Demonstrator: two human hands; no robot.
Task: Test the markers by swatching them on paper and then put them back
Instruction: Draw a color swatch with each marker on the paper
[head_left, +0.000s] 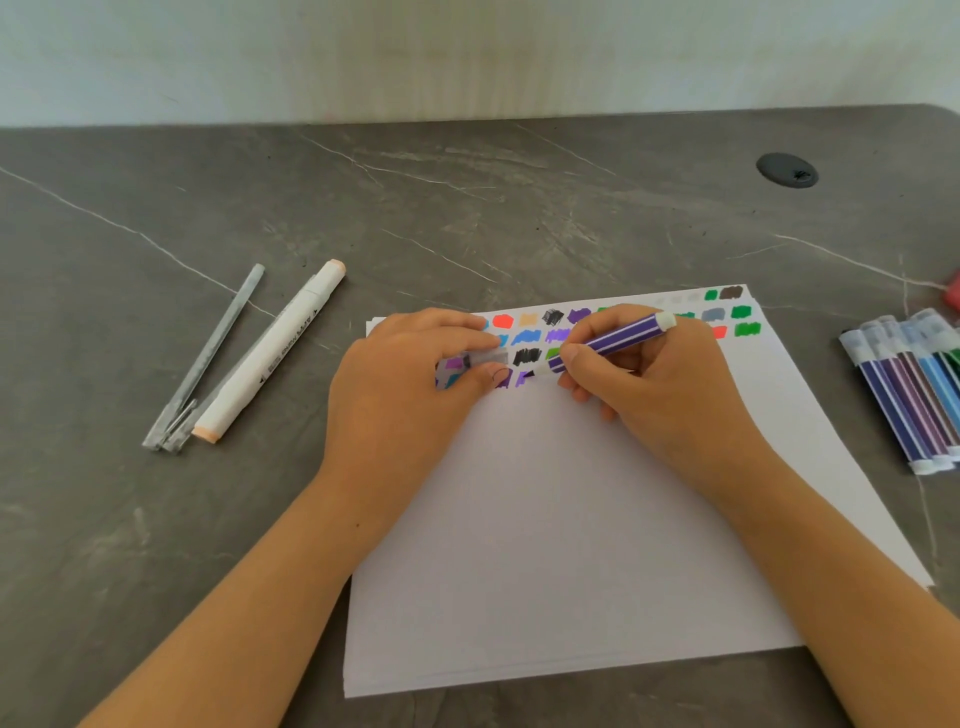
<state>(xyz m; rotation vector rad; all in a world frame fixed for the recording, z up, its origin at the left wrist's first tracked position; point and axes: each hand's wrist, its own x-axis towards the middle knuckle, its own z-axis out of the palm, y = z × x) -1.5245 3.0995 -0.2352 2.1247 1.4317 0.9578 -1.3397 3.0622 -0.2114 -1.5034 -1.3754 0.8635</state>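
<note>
The left hand (410, 384), pinching a blurred clear cap (491, 358), and the right hand (660, 379), whose fingers hide part of the purple marker (623, 335), cover many swatches (553, 317), while the bunch of markers (883, 395) and a red thing (953, 293) run off the right edge.

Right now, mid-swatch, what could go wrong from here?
1. The left hand lies over some swatches; any wet ink could smear.
2. The marker tip works right beside earlier purple swatches, so the new one may run into them.
3. The clear cap pinched in the left grip is small and could slip away unnoticed.
</note>
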